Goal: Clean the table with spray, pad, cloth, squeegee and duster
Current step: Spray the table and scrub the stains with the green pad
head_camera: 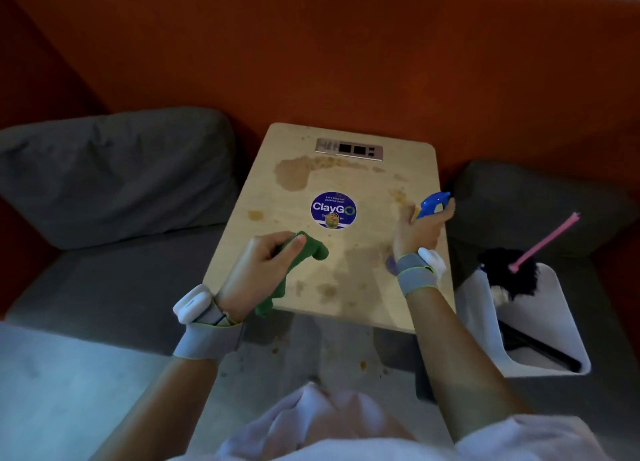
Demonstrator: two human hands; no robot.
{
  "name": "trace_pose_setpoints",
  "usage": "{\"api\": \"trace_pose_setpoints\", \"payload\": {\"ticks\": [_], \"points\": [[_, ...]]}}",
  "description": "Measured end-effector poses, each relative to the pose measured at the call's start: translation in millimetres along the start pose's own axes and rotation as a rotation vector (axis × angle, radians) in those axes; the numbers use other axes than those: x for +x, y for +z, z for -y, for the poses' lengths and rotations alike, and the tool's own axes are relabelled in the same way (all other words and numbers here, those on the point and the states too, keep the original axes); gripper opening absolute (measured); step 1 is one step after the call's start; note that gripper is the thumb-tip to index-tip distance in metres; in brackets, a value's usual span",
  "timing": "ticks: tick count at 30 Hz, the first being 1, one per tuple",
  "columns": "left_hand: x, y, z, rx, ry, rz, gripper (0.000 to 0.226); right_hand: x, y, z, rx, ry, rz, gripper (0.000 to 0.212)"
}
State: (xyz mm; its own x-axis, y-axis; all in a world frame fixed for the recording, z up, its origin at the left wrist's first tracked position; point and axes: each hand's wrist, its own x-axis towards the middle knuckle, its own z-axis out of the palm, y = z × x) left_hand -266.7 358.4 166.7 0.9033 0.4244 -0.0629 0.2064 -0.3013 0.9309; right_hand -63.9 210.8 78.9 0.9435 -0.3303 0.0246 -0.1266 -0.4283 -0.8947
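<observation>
A small wooden table (pixel 360 287) carries brown smears and wet patches around a round blue sticker (pixel 333 210). My left hand (pixel 258 273) grips a green cloth (pixel 304 252) that drapes over the table's near left edge. My right hand (pixel 420 230) holds a spray bottle with a blue trigger head (pixel 433 202) above the table's right side; the bottle's body is mostly hidden behind my wrist.
A white bin (pixel 561 322) at the right holds a black duster with a pink handle (pixel 543 242) and a black-handled tool (pixel 540 349). Grey seat cushions (pixel 114 173) flank the table, with an orange backrest (pixel 311 62) behind. A metal socket plate (pixel 349 149) is set in the far end.
</observation>
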Motion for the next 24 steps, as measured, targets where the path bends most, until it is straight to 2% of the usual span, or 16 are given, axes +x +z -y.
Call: {"api": "trace_pose_setpoints", "payload": {"ticks": [2,5,11,14,19,22,24], "points": [[15,1,-4,-0.009,-0.012,-0.024,0.022,7,12,-10,0.047,-0.079,-0.005,0.062],[31,1,-6,-0.054,-0.066,-0.043,0.019,16,18,-21,-0.036,-0.227,0.057,0.053],[54,1,-5,-0.197,-0.112,-0.08,0.017,19,28,10,-0.138,-0.488,0.125,0.051],[68,-12,-2,-0.199,-0.117,-0.105,0.019,8,43,38,-0.109,-0.495,0.237,0.044],[108,-51,7,-0.242,-0.114,-0.204,0.017,6,83,68,-0.096,-0.419,0.446,0.048],[156,-85,14,-0.244,-0.086,-0.245,0.017,10,105,87,-0.098,-0.382,0.504,0.035],[184,-100,25,-0.208,-0.064,-0.251,0.019,13,115,90,-0.091,-0.352,0.545,0.037]]}}
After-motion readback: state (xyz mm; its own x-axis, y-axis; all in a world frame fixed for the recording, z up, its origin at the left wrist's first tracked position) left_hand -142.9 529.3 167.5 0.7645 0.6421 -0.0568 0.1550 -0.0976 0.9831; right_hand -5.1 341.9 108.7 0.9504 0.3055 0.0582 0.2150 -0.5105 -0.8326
